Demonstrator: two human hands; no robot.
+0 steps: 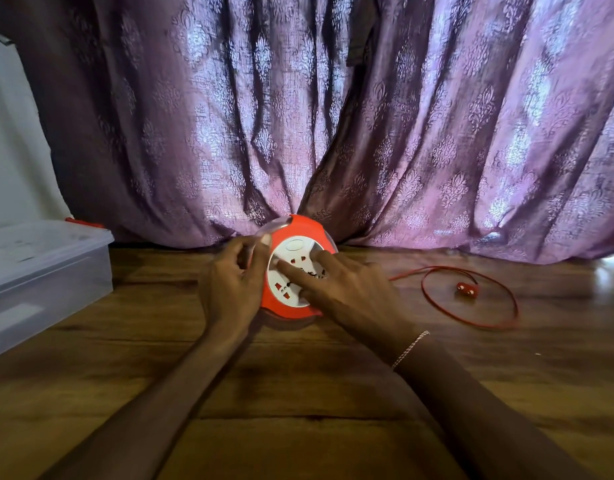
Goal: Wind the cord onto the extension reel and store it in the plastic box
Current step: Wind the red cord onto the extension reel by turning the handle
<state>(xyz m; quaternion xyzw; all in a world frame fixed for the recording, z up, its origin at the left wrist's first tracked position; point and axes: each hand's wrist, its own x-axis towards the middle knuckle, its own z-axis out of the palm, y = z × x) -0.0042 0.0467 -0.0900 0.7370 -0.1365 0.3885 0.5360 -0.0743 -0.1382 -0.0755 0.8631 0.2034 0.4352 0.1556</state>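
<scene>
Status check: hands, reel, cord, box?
Left hand grips reel rim; right hand fingers on socket face. Cord loose, looped on floor, plug out. Plastic box left, lid on. Nothing blocking.

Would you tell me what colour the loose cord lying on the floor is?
The cord is red, like its plug; it shows best in the head view.

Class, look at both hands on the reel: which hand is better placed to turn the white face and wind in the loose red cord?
Probably the right hand: its fingers lie on the round orange reel's white socket face, while the left hand steadies the rim.
</scene>
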